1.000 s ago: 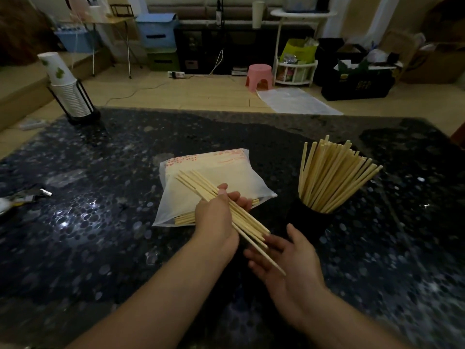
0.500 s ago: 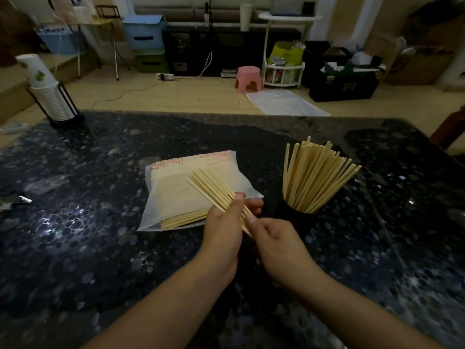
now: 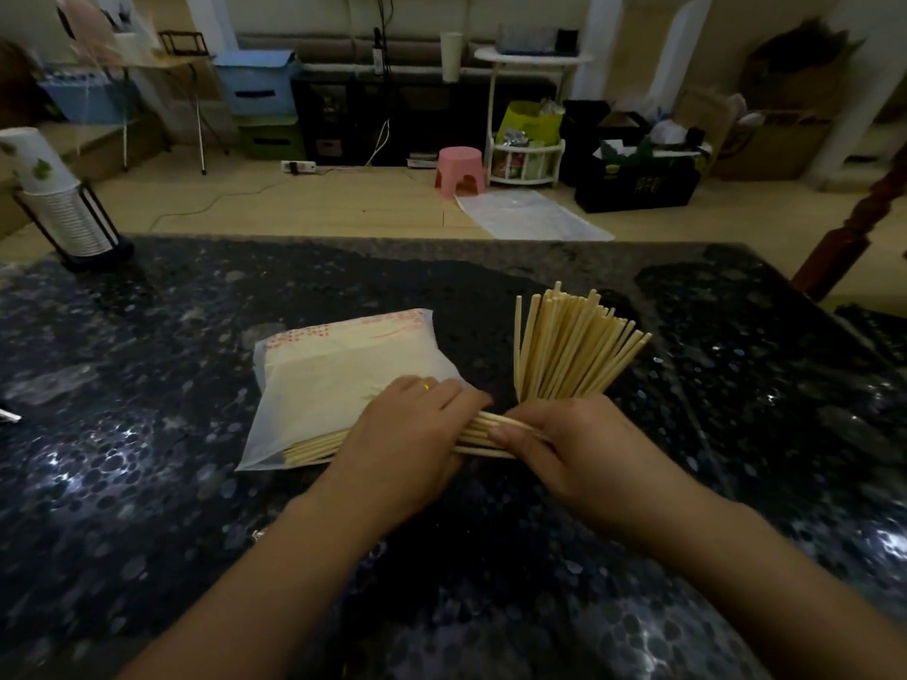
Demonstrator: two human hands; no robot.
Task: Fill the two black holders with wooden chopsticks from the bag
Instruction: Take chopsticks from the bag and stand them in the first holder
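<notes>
Both hands now grip one bundle of chopsticks [image 3: 483,434] level over the bag [image 3: 343,380] — left hand [image 3: 407,434] and right hand [image 3: 574,449] have closed together on it — likely squaring it for the holder behind, hidden under its standing chopsticks [image 3: 569,346]

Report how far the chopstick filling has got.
Done: one fan of chopsticks already stands upright beyond the right hand; its holder is hidden. In hand: left hand and right hand both have a grip on a bundle. Left: more chopsticks remain in the bag; no second holder is in view.
</notes>
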